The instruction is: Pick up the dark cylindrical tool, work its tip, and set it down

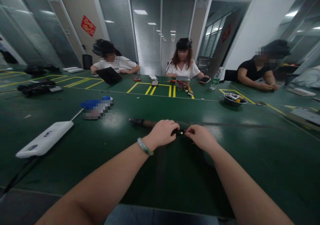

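My left hand [163, 133], with a pale bangle at its wrist, is closed with curled fingers around a small black part [181, 132] that shows a shiny metal spot. At the right end of that part, the fingertips of my right hand [200, 136] are pinched together. Whatever lies between them is too small to make out. A dark, rod-shaped tool [143, 122] with a ridged, narrowing left tip lies on the green table [120, 171] just beyond my left hand. My hand hides its right end, so I cannot tell whether it joins the black part.
A white power bank [46, 140] with a cable lies at left, near a blue-and-grey item [97, 107]. Across the table sit three people, with a bundle of coloured wires [185, 87], a water bottle [217, 78] and a metal bowl of parts [235, 99] near them.
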Demonstrator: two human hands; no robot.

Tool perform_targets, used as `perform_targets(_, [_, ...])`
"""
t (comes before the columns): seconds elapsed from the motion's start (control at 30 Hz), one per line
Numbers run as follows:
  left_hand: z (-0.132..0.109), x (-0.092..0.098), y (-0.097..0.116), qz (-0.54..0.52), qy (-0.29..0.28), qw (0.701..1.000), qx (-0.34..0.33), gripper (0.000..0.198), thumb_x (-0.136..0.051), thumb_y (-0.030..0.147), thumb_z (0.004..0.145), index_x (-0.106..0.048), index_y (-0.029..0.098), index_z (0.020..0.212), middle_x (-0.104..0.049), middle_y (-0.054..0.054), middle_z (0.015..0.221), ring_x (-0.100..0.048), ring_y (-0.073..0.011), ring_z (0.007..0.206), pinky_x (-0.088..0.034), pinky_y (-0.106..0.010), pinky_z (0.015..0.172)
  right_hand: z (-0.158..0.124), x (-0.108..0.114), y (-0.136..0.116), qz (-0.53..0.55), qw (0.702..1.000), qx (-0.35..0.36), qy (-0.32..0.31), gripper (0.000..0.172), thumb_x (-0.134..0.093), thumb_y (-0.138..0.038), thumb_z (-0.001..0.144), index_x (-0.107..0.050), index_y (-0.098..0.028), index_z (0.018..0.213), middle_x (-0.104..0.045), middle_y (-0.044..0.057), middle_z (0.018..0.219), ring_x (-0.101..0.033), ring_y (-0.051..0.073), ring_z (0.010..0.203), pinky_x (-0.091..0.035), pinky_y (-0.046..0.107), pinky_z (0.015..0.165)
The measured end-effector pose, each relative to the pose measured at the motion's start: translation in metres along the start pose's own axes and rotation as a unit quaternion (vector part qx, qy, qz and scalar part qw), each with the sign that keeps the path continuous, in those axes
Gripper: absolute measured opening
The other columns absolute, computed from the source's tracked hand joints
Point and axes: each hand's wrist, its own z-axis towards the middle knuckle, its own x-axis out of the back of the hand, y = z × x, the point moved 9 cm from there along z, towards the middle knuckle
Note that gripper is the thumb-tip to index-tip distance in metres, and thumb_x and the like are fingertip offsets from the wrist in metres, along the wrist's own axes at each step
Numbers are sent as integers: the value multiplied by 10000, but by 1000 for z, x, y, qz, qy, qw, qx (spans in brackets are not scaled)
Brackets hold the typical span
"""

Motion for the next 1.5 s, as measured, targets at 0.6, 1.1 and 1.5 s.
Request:
perform_targets(0.6, [1,2,8,-3,41,999,3,92,-561,262,897,-605,205,955,-635,-26,996,-584,-189,953,-426,-334,854,4,-10,6,56,998,-5,-7,223,-610,-424,811,-723,-247,888,-663,-12,710,-561,122,554,-352,234,512])
perform_targets(1.1, [3,0,0,-45,43,998,7,133,-589,293,884,-628,208,979,-645,-29,999,-599,-184,941,-461,-332,861,7,-6,6,80,996,2,47,226,-600,-405,815,-720,-227,886,-679,0,763,-599,128,642,-384,229,554])
perform_targets(1.5, [3,-4,-4,-67,56,996,4,118,-608,287,875,-632,222,971,-649,-7,988,-599,-178,935,-457,-336,877,5,-8,3,82,996,6,33,208,-620,-400,807,-725,-230,861,-676,-6,738,-588,123,618,-365,225,537])
